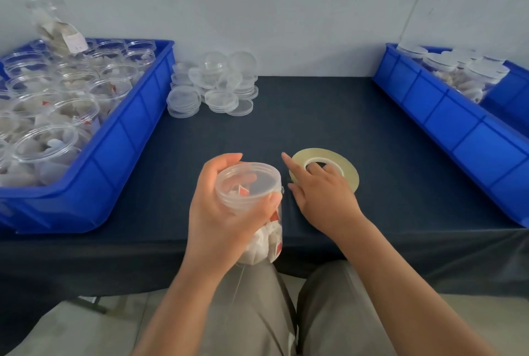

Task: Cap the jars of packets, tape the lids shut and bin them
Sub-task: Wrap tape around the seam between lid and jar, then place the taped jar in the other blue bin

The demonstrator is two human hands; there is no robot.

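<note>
The taping step was in hand. The left hand [211, 212] was wrapped round a jar [264, 237] of packets with its lid [246, 178] on, held up at the near edge of the tabletop [315, 115]. The right hand [323, 195] lay on the tape roll [348, 168] just beside the jar, one finger down in the hole. I could not tell if it had a real hold yet. Next, I think, it had to lift the roll, find the loose end and stick it across the lid.
</note>
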